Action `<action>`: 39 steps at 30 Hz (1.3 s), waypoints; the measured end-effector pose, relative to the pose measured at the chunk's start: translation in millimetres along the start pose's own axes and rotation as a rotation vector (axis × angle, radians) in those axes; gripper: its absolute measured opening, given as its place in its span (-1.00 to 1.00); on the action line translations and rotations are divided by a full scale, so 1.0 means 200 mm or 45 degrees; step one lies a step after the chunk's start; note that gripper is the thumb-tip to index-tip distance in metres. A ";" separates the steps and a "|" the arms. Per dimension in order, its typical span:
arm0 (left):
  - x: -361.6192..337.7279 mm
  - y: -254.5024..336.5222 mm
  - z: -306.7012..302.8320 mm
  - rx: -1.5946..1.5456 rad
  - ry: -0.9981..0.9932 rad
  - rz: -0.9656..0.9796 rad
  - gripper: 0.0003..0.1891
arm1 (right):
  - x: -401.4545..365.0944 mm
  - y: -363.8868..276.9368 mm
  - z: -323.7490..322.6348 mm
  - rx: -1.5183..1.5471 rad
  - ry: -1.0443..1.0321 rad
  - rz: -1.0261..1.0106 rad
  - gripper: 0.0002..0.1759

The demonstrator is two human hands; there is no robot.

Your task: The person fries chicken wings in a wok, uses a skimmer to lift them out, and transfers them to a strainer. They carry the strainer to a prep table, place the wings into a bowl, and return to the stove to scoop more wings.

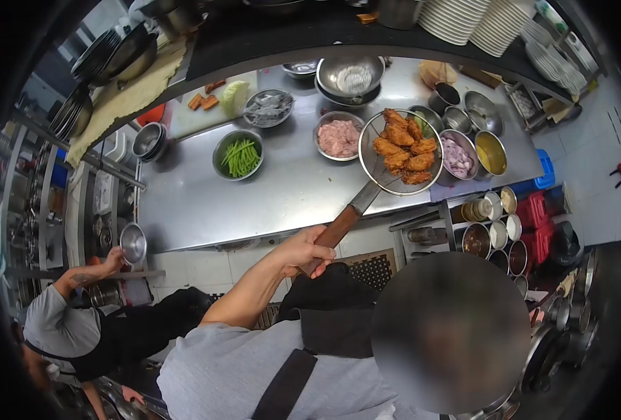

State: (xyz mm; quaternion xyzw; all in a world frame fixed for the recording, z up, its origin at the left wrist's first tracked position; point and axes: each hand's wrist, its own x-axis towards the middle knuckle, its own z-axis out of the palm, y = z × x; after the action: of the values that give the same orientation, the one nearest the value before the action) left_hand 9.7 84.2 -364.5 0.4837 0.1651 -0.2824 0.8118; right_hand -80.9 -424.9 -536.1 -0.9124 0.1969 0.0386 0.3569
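My left hand point(309, 252) grips the wooden handle of a round wire strainer point(387, 187). In its mesh lies a heap of browned fried chicken pieces point(405, 150). The strainer hovers above the steel counter's right half and partly covers the bowls behind it. Close to it are a bowl of pink raw minced meat point(338, 136), a bowl of sliced purple onions point(457, 155) and a pot of yellow liquid point(491, 154). Farther left stands a bowl of green beans point(240, 155). My right hand does not show.
At left, a co-worker's hand point(116, 259) holds a small metal bowl point(134, 243). A steel counter point(205, 206) carries a cabbage piece point(235, 99) and empty metal bowls point(351, 75). Overhead runs a dark shelf point(310, 35) with stacked plates point(457, 17). Seasoning tubs point(476, 239) stand at right.
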 end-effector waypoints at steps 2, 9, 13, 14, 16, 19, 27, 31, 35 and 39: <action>0.01 0.00 0.04 0.006 -0.034 -0.005 -0.71 | -0.07 -0.06 -0.02 -0.004 -0.038 0.063 -0.72; 0.14 0.07 0.07 -0.120 -0.166 -0.013 -0.69 | -0.32 -0.18 -0.04 -0.125 0.103 0.192 -0.73; 0.24 0.15 0.02 -0.199 -0.195 0.013 -0.69 | -0.38 -0.22 -0.06 0.017 0.084 0.408 -0.72; 0.27 0.17 -0.02 -0.229 -0.176 0.051 -0.68 | -0.40 -0.24 -0.06 0.017 0.093 0.411 -0.72; 0.33 0.22 -0.07 -0.275 -0.128 0.107 -0.66 | -0.42 -0.29 -0.06 0.015 0.088 0.456 -0.71; 0.47 0.30 -0.18 -0.365 -0.121 0.195 -0.63 | -0.42 -0.38 -0.06 0.000 0.054 0.546 -0.71; 0.95 0.30 -0.41 -1.075 -0.656 0.225 -0.52 | -0.40 -0.44 -0.08 -0.153 -0.020 0.360 -0.71; 1.05 0.27 -0.33 -1.222 -1.046 0.260 -0.47 | -0.41 -0.37 -0.06 -0.191 0.009 0.286 -0.71; 1.05 0.21 -0.30 -1.058 -1.046 0.204 -0.48 | -0.42 -0.43 -0.04 -0.067 0.013 0.426 -0.72; 0.94 0.17 -0.25 -0.542 -0.850 0.047 -0.48 | -0.47 -0.34 0.03 -0.055 -0.065 0.458 -0.73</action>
State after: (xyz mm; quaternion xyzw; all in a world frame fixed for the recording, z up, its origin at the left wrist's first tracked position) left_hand 178.5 84.4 -467.3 0.1891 -0.0616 -0.3690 0.9079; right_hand -140.3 -344.0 -476.5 -0.8686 0.3468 0.1293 0.3293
